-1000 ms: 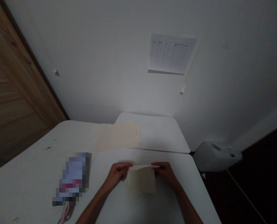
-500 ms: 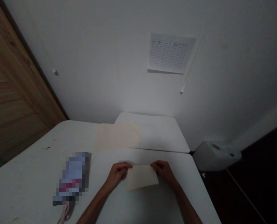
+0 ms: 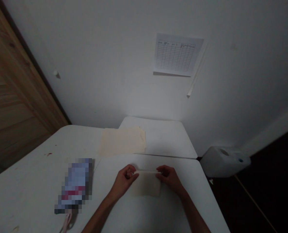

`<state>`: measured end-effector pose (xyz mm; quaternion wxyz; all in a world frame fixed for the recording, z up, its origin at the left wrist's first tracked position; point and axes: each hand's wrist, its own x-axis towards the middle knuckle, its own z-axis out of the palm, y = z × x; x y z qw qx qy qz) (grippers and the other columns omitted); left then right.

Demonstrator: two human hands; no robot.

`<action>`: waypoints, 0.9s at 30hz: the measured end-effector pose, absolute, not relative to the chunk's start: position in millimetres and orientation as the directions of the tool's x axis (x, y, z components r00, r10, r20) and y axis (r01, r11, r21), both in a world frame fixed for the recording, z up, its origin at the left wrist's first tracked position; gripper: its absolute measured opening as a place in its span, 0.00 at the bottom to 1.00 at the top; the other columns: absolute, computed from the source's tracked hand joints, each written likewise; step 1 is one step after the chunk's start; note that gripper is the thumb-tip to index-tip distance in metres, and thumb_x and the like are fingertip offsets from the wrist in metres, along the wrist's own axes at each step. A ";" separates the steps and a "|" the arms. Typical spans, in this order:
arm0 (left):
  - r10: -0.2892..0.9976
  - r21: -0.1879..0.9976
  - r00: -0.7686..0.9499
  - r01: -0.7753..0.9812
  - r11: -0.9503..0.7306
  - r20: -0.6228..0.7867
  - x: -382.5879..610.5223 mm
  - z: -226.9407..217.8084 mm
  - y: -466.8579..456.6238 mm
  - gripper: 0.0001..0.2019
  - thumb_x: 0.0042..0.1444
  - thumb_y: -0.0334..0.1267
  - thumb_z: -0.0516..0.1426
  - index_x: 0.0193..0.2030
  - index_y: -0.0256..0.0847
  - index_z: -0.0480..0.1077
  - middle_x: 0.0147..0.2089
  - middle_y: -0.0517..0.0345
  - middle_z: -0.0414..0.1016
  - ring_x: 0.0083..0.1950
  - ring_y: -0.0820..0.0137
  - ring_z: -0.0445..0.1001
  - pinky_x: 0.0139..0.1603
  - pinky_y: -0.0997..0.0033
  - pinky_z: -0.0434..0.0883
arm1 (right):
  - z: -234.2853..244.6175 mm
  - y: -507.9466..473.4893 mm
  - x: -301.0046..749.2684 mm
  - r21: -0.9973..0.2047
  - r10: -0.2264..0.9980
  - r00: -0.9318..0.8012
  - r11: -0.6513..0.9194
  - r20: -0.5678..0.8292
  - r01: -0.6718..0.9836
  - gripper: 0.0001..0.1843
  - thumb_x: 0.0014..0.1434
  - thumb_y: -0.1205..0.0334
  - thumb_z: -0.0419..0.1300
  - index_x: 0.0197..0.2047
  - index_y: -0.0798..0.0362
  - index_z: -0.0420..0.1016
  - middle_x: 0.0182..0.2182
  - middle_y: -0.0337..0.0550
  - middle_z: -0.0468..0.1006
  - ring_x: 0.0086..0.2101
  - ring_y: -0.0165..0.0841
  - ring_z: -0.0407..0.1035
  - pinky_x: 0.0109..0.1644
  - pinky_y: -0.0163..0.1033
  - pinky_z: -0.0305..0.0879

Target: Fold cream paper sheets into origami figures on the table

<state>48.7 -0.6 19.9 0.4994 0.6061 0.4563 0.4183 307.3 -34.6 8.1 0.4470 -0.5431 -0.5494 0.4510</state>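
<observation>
A small cream sheet of paper (image 3: 147, 185) is held over the near white table, its upper edge showing as a pale narrow strip that looks folded or turned over. My left hand (image 3: 126, 177) pinches the upper left corner between thumb and fingers. At the upper right corner, my right hand (image 3: 167, 176) grips the same sheet, thumb on the near side and fingers behind the edge. The lower part of the sheet hangs toward me, in shade. Beyond my hands lies a stack of larger cream paper (image 3: 122, 141), across the joins of the tables.
To the left on the white table (image 3: 39, 174) is a blurred-out bluish object (image 3: 76, 181) with a pinkish strap (image 3: 66, 221). A printed form (image 3: 179, 55) hangs on the wall. A whitish plastic jug (image 3: 224, 161) stands right of the table. A wooden door (image 3: 17, 74) is at left.
Both hands have shifted their grip, thumbs now on the near side of the upper edge. That edge now shows a narrow strip, and the sheet's lower right corner has moved left.
</observation>
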 end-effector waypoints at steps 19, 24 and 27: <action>0.962 0.992 0.266 0.091 -0.092 0.065 52.4 15.3 -1.7 0.14 0.50 0.44 0.63 0.40 0.40 0.69 0.24 0.70 0.55 0.24 0.78 0.54 0.25 0.78 0.54 | 12.9 -32.5 298.9 -0.960 0.999 -0.035 0.012 0.003 0.279 0.17 0.53 0.50 0.65 0.38 0.55 0.80 0.33 0.45 0.81 0.33 0.36 0.73 0.36 0.37 0.67; 0.961 0.989 0.274 0.121 -0.083 0.047 53.0 20.5 -3.0 0.13 0.49 0.42 0.63 0.39 0.39 0.70 0.23 0.71 0.52 0.24 0.77 0.53 0.25 0.77 0.53 | 16.0 -32.2 295.1 -0.965 0.999 -0.052 0.011 -0.003 0.264 0.16 0.51 0.50 0.66 0.36 0.55 0.80 0.33 0.46 0.81 0.33 0.36 0.74 0.37 0.37 0.67; 0.960 0.990 0.276 0.118 -0.076 0.041 52.9 21.6 -3.7 0.13 0.49 0.42 0.63 0.39 0.39 0.70 0.24 0.70 0.52 0.25 0.77 0.53 0.25 0.77 0.54 | 17.1 -32.9 294.9 -0.962 0.999 -0.046 0.003 -0.010 0.273 0.16 0.51 0.50 0.66 0.35 0.55 0.81 0.31 0.45 0.81 0.32 0.37 0.74 0.36 0.38 0.67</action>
